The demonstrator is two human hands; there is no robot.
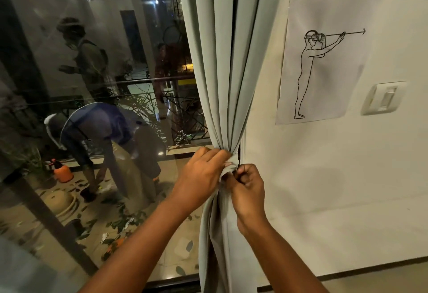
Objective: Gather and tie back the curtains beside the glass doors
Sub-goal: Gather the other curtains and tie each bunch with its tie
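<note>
A pale grey-green curtain (222,61) hangs bunched into folds at the right edge of the glass door (92,84). It is pinched to a narrow waist about mid-height. My left hand (201,174) wraps around that waist from the left, fingers closed over the fabric. From the right, my right hand (247,188) pinches a strip of the same-coloured fabric (229,165) at the waist. Whether this strip is a tieback or a curtain fold is unclear. Below the hands the curtain spreads out again toward the floor.
To the right is a white wall with a paper line drawing of a figure (322,61) and a light switch (384,98). Behind the glass, a person bends over on a leaf-strewn balcony near an orange sprayer bottle (61,170). A dark baseboard (370,269) runs along the floor.
</note>
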